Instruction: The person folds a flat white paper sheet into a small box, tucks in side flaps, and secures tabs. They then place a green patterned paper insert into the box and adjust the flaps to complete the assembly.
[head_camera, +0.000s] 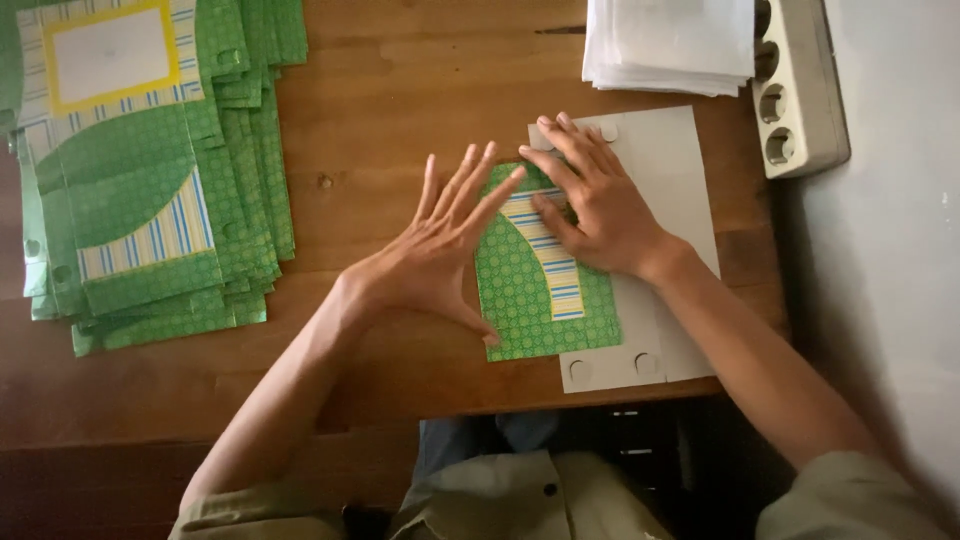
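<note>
**Inventory: both hands on a half-folded green card sheet**

1. Your left hand (440, 255): fingers spread wide and straight, palm tilted, edge of hand toward the wooden surface (400, 90). Fingertips reach the upper left edge of the green patterned sheet (520, 300); thumb tip touches its lower left edge. Grips nothing.

2. Your right hand (600, 205): laid flat, palm down, fingers slightly fanned, pressing the top of the green sheet and the grey card beside it. No pinch; holds nothing.

3. Green patterned sheet: centre-right of the surface, near the front edge, between both hands. Small-dot green print w/ a curved striped band (blue, yellow, white) down the middle. It lies on top of item 4, covering that item's left part.

4. Pale grey card backing (670, 160): flat under the green sheet, sticking out at the right, top and bottom. Round punched marks show at the top and bottom margins.

5. Stack of green printed sheets (150, 180): far left of the surface, well apart from your hands. Fanned, untidy edges; top sheet has a yellow-framed white panel and striped bands.

6. Stack of white paper (670, 40): top edge of view, beyond the right hand, not touching it.

7. White power strip (800, 90): right of the white paper, at the surface's right edge by a pale wall.
</note>
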